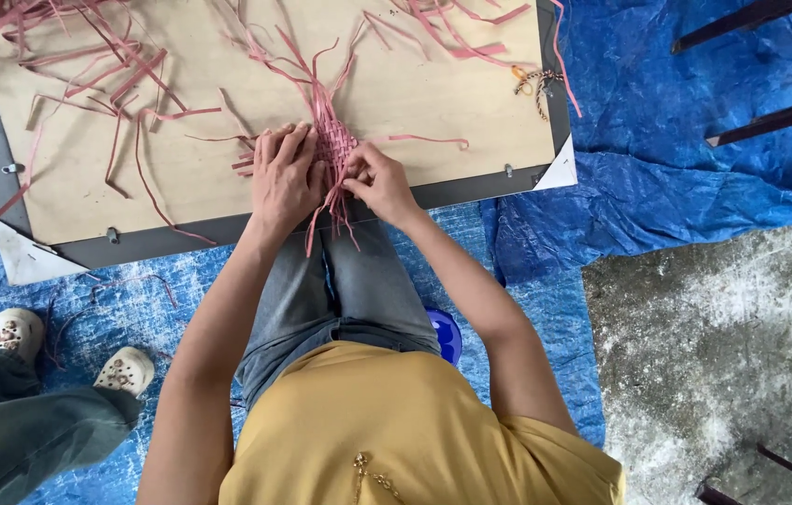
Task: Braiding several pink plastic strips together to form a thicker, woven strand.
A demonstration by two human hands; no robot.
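Both our hands meet at the small pink woven patch (pixel 332 147) on the board (pixel 228 196): left hand (pixel 282 178) pressed flat on its left side, right hand (pixel 379 182) pinching one strip (pixel 345 187) between closed fingers (loose strips run away from us).

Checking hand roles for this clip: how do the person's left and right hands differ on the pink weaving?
The left hand lies flat, palm down, pressing on the woven pink patch; the right hand is curled, pinching strips at the patch's edge. The left hand's fingers point up the wooden board; the right hand's fingers bend inward toward the patch. Both are bare and touch the weaving.
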